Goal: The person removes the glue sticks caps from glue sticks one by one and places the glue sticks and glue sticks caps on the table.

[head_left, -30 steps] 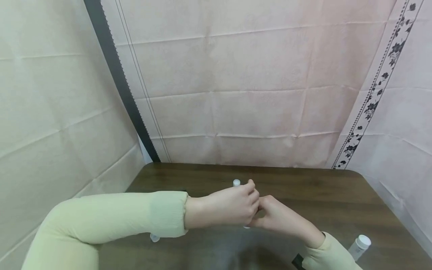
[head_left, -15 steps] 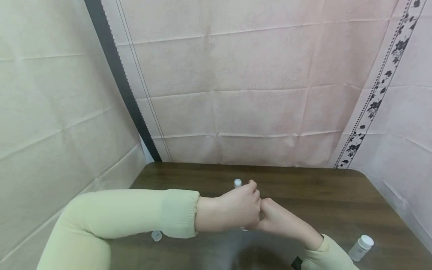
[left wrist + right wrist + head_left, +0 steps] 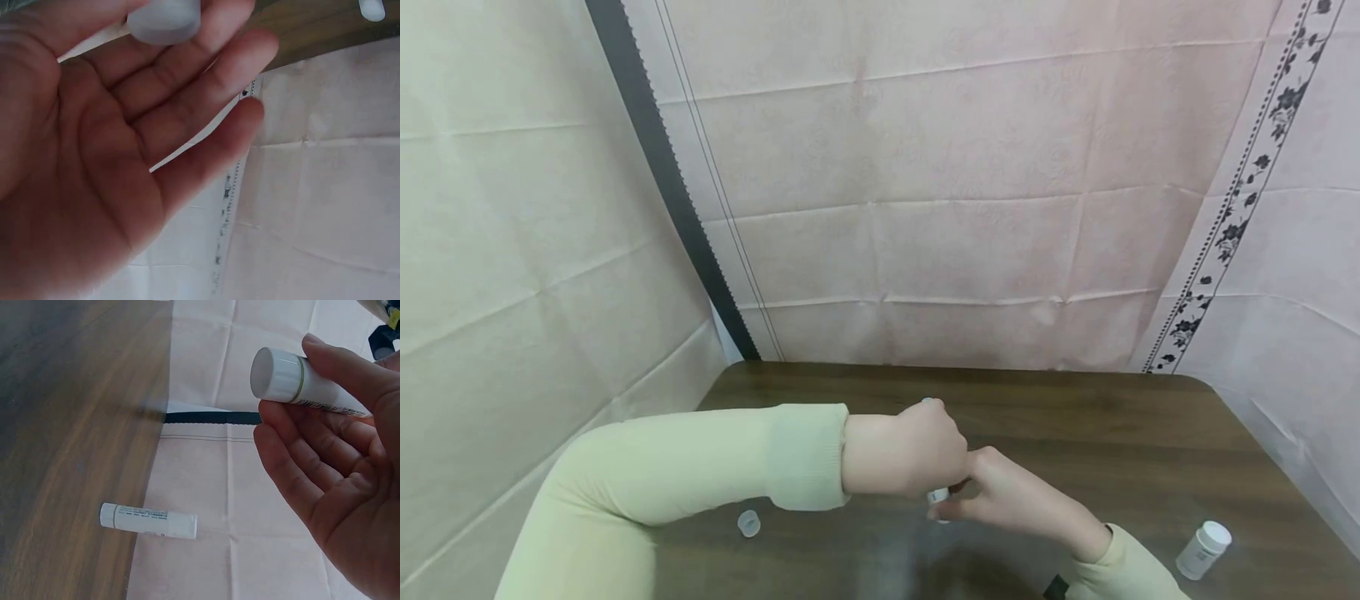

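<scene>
Pale cloth [image 3: 970, 167] fills the head view's upper part, with a dark band [image 3: 670, 171] at left and a floral border [image 3: 1229, 237] at right. On the wooden table [image 3: 1097, 458] sit a white bottle [image 3: 1203, 551], lower right, and perhaps a small translucent cup [image 3: 748, 523], lower left.

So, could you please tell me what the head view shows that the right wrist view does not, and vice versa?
Only the head view shows the white bottle at the right, the small round translucent piece at the left, and the floral border of the hung cloth.

Only the right wrist view shows the green line round the held tube and the print on the second white tube.

Both show the right hand holding the first tube, the wooden table, and the dark band.
</scene>
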`<state>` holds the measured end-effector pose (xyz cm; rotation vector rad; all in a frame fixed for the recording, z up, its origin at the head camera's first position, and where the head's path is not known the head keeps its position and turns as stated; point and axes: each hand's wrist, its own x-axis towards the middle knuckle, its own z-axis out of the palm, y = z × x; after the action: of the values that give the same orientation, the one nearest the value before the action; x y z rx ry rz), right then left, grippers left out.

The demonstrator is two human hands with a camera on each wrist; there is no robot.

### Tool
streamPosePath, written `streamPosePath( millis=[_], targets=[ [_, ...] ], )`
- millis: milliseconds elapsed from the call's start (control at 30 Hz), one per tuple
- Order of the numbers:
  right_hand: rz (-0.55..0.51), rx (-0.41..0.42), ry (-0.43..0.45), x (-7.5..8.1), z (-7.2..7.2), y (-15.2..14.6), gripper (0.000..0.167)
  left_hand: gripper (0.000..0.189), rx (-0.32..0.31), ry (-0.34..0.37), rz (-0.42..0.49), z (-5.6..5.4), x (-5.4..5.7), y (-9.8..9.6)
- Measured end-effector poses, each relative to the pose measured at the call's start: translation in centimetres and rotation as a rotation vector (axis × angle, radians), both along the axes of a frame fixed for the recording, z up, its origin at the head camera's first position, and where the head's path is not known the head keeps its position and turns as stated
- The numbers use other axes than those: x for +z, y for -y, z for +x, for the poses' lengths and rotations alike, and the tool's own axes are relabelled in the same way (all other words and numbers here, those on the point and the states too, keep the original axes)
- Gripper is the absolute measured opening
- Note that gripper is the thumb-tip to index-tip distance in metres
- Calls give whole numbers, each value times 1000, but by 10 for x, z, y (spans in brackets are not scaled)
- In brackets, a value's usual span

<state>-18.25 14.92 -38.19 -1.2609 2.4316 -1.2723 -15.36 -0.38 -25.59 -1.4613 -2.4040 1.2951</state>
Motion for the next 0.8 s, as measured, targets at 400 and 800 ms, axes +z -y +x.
streamPosePath(
  millis=[400, 800],
  targets=[
    [-4, 6, -107, -4, 0, 1, 17, 9, 168, 377, 84, -23, 16, 7],
    [4, 5, -152, -1, 0, -1, 18, 36, 264, 505, 121, -38, 18, 14]
  ],
)
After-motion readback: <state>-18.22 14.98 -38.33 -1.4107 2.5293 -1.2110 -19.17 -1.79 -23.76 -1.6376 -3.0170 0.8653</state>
